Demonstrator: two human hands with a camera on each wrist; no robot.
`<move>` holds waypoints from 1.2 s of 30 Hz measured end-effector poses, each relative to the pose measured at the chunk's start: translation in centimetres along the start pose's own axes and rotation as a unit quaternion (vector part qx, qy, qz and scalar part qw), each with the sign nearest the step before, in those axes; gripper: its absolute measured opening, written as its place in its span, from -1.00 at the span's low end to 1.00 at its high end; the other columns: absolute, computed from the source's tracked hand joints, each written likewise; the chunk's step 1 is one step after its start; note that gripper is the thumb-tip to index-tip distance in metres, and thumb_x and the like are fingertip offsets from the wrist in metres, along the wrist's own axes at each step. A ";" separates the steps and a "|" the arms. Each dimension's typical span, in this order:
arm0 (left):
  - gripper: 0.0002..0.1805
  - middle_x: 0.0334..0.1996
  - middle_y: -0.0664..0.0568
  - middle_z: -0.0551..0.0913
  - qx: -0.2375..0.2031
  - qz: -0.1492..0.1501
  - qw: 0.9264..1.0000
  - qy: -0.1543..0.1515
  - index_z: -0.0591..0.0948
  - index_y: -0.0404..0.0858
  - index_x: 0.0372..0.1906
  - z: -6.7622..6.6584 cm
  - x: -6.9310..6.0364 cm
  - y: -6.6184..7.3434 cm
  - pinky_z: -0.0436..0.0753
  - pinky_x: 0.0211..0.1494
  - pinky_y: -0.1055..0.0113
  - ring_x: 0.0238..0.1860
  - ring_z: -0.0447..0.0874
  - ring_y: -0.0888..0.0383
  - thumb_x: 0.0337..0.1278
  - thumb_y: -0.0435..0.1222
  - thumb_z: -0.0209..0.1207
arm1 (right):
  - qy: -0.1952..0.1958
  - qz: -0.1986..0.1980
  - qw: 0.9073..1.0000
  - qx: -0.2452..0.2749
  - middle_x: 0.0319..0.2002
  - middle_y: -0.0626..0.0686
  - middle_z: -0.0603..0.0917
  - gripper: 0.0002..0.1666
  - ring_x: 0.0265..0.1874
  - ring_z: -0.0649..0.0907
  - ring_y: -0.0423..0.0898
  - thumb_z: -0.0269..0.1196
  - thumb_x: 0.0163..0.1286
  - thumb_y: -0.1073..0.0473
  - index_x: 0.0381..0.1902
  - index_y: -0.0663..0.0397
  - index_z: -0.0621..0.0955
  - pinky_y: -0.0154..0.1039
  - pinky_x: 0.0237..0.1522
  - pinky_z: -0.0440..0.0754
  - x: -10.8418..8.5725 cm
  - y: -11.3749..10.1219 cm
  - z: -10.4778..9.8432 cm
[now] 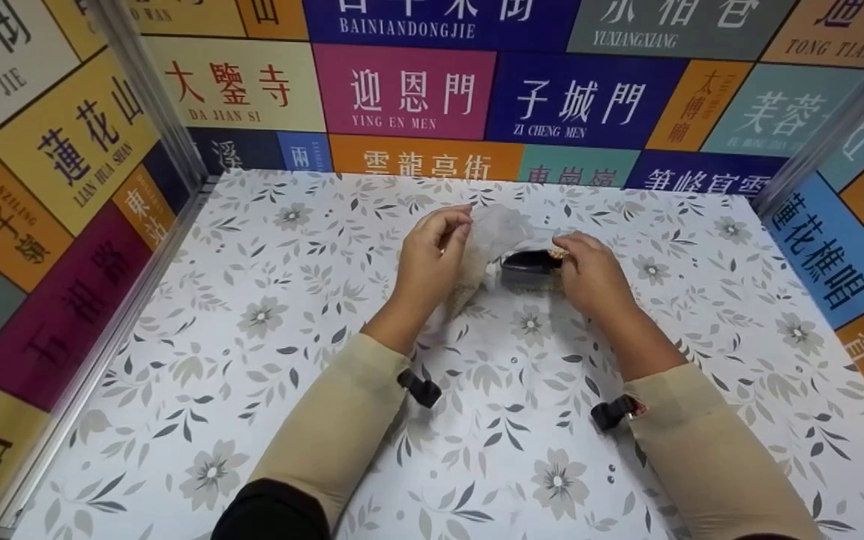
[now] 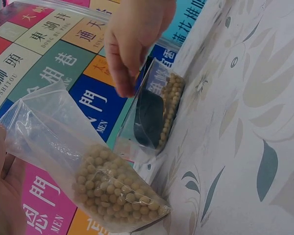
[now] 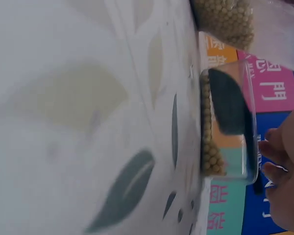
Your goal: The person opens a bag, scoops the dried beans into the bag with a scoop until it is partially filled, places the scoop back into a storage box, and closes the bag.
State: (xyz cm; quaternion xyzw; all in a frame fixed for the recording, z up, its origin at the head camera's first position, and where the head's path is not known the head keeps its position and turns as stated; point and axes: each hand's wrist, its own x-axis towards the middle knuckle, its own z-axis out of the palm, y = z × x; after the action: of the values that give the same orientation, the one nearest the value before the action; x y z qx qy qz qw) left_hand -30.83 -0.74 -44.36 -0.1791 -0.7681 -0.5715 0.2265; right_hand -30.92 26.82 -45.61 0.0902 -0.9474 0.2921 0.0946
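My left hand (image 1: 432,247) grips the top of a clear plastic zip bag (image 2: 49,127), whose lower part is filled with round beige soybeans (image 2: 117,191). Just right of the bag, a clear box (image 3: 247,83) stands on the table with a shallow layer of soybeans (image 3: 211,156) in it. Inside the box lies a black scoop (image 3: 230,105), its handle reaching over the rim. My right hand (image 1: 593,274) hovers at the box's right side, fingers loosely bent close to the handle (image 3: 257,186). In the right wrist view the fingertips look apart from the scoop.
A white cloth with grey flowers and leaves covers the table (image 1: 477,435). Panels of coloured place-name signs (image 1: 402,90) stand along the back and both sides, joined by metal corner posts (image 1: 166,105).
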 end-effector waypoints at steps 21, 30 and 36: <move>-0.83 0.21 0.07 0.77 -0.005 0.011 1.000 0.009 0.75 -0.25 -0.02 0.0 -0.2 0.5 0.73 0.20 0.45 0.15 0.73 0.25 0.57 -0.26 0.22 | 0.016 0.047 0.935 0.351 0.50 0.14 0.56 -0.29 0.51 0.54 -0.03 0.21 0.65 -0.05 0.60 0.10 0.40 -0.07 0.59 0.47 -1.9 -9.4 1.8; -0.73 0.24 -0.02 0.74 -0.054 0.002 0.998 -0.021 0.72 -0.22 0.16 0.4 -0.4 0.2 0.71 0.33 0.39 0.30 0.73 0.15 0.52 -0.21 0.29 | 0.003 0.032 0.929 0.370 0.62 0.19 0.39 0.15 0.57 0.46 0.04 0.51 0.39 0.03 0.73 0.07 0.13 0.07 0.59 0.45 -2.5 -9.9 2.9; -0.52 0.36 0.02 0.68 -0.045 -0.061 0.996 -0.047 0.51 -0.14 0.48 0.0 -0.3 -1.6 0.60 0.50 0.32 0.40 0.64 0.18 0.68 -0.05 0.06 | 0.016 0.028 0.929 0.368 0.64 0.21 0.35 0.05 0.59 0.44 0.05 0.41 0.50 0.02 0.72 0.16 0.13 0.09 0.62 0.43 -2.6 -10.0 3.2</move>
State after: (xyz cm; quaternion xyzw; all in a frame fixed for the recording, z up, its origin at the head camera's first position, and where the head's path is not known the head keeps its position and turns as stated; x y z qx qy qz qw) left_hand -31.40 -1.24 -45.82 -0.1684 -0.7611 -0.6089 0.1472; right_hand -26.51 17.21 -43.45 0.0878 -0.7739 0.6241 0.0621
